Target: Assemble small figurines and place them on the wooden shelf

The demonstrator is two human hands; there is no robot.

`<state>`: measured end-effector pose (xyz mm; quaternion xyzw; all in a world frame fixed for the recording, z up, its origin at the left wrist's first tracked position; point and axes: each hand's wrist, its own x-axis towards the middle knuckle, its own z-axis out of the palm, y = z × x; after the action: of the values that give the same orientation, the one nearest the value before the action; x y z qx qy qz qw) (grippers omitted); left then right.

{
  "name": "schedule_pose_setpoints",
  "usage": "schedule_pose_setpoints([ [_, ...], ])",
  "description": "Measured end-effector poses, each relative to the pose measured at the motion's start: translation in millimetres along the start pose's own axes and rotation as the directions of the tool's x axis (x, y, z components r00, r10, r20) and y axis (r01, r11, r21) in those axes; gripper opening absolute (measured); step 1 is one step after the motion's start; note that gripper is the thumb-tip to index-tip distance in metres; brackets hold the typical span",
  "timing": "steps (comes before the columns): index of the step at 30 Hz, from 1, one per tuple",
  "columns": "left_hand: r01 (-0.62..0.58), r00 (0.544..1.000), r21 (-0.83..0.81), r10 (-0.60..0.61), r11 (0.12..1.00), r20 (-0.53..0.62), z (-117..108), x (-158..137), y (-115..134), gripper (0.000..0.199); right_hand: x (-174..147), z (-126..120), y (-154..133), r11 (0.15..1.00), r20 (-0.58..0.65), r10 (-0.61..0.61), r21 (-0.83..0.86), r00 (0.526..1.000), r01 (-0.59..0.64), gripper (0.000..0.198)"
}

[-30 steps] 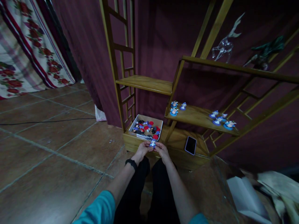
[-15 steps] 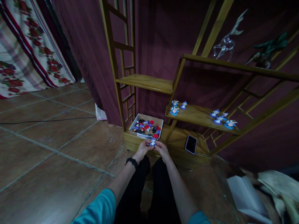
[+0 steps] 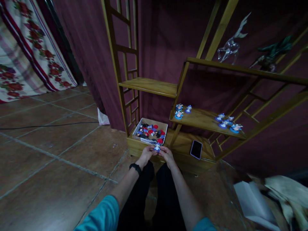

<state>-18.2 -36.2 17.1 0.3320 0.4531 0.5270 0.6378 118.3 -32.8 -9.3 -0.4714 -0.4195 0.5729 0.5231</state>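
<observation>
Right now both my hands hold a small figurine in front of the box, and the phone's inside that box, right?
Not quite: the phone isn't inside the box. The head view shows it lying on the bottom board, to the box's right. The rest is correct: your left hand and right hand hold a small figurine in front of the box.

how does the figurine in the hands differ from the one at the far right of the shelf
The held figurine has a violet base; the far-right figurine has a light blue one. The held figurine is between the left hand and right hand; the far-right figurine rests on the shelf. Both are small figurines on coloured bases.
</observation>
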Motion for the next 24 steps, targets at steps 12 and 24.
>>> schedule_pose_setpoints([
  [12, 0.023, 0.993, 0.075, -0.031, 0.997, 0.113, -4, 5, 0, 0.036, -3, 1, -5, 0.998, 0.02, -0.054, -0.034, 0.998, 0.054, 0.023],
  [24, 0.156, 0.972, -0.053, -0.144, 0.986, 0.186, -5, 5, 7, 0.021, -7, 0, -12, 0.999, 0.049, -0.036, 0.031, 0.998, 0.035, 0.027],
])
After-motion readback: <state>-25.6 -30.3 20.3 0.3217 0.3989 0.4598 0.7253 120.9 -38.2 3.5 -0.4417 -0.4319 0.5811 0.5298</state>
